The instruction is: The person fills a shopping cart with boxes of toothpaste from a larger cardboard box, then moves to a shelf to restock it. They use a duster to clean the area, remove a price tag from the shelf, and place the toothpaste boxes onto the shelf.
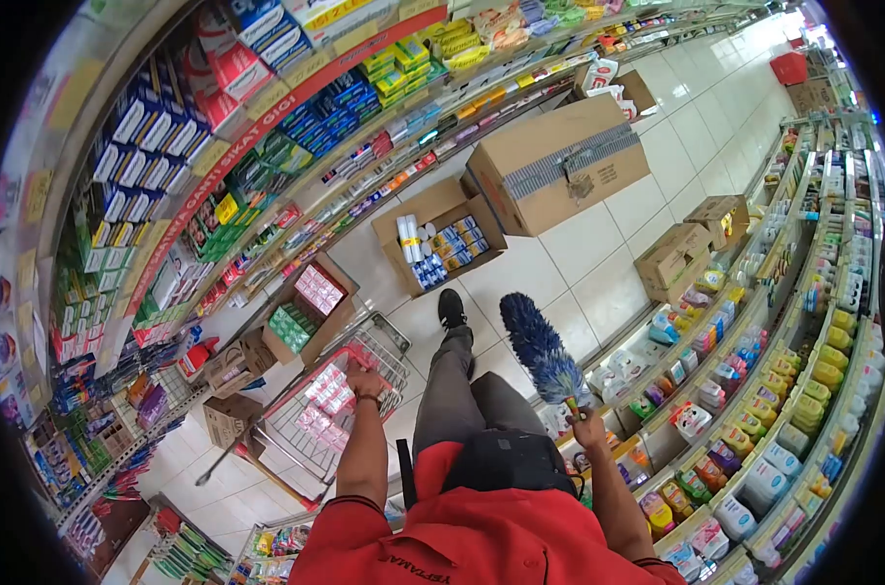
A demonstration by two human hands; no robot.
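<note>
Right hand (pixel 587 429) gripping a fluffy blue-grey duster (pixel 538 343); left hand (pixel 366 379) at a silver metal-wire trolley (pixel 284 448) containing pink-and-white packets (pixel 331 392), on a glossy white-tiled floor (pixel 584 239).

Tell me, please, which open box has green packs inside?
The box beside the cart: its green packs sit next to pink packs. The blue-filled box, nearer the shoe, shows mostly blue and white items instead.
</note>
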